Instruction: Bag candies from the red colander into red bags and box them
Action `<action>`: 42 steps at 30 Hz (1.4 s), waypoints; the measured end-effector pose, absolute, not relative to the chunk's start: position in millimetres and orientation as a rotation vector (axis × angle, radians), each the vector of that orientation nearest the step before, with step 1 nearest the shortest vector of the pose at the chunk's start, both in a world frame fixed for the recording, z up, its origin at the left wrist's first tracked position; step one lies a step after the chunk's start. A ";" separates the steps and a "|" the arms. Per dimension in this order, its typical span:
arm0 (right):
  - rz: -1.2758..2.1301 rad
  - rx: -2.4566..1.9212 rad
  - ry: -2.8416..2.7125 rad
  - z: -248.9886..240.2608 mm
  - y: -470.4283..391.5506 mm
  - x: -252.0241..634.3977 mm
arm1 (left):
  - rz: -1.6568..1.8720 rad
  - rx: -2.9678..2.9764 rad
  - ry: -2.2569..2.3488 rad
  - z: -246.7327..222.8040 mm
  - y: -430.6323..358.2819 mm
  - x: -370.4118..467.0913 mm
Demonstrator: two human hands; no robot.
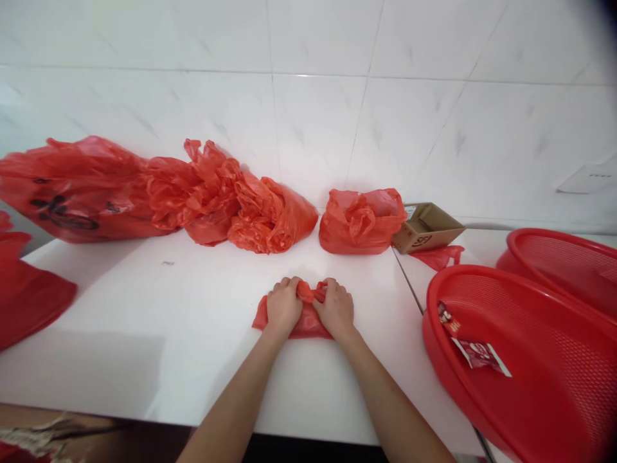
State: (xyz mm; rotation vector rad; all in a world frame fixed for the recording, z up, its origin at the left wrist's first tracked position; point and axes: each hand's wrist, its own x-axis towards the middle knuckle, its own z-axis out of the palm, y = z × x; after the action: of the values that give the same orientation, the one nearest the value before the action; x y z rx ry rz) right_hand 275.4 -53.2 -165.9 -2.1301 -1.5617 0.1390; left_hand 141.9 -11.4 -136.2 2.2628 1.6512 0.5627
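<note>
Nearer to you and left of the cardboard box (427,231), you've got the small red bag (312,326) lying on the white table (202,360), both hands on its bunched top. Your left hand (283,307) is curled, pinching one side of the gathered plastic; your right hand (336,308) pinches the other, thumb in toward the middle — can't tell what the hidden fingertips have hold of, though. Looks to me like you're working a twist or knot. If so, I'd pinch close to the bag's body and pull both sides evenly, slow and low — thin plastic like that would probably stretch or rip if yanked. Watch your elbows too: the bigger red bag (361,225) sits just left of the box, and the red basket (430,315) is to its right, closer to you.
</note>
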 end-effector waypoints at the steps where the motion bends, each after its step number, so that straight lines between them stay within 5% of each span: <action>1: 0.151 -2.116 -1.551 -166.7 -53.1 277.1 | 0.555 2.267 1.637 -138.7 -12.6 144.7; 10: 0.302 -1.918 -1.141 -172.8 -48.7 297.5 | 0.664 2.067 1.612 -157.4 3.0 129.4; 19: 0.171 -1.970 -0.748 -174.8 -43.6 380.8 | 0.880 1.551 2.135 -130.8 20.1 -4.6; 28: 0.409 -1.821 -1.101 -174.6 -45.7 327.2 | 1.128 1.459 1.704 -136.3 19.1 41.8; 42: 0.786 -1.368 -1.168 -160.5 -55.8 298.7 | 0.852 1.460 1.003 -75.8 -43.8 52.7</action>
State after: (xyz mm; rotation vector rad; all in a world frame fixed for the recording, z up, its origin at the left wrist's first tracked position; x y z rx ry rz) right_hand 298.7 -55.8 -160.5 -1.3676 -1.1684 0.7859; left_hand 52.7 -43.8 -75.8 1.4603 1.0035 0.8520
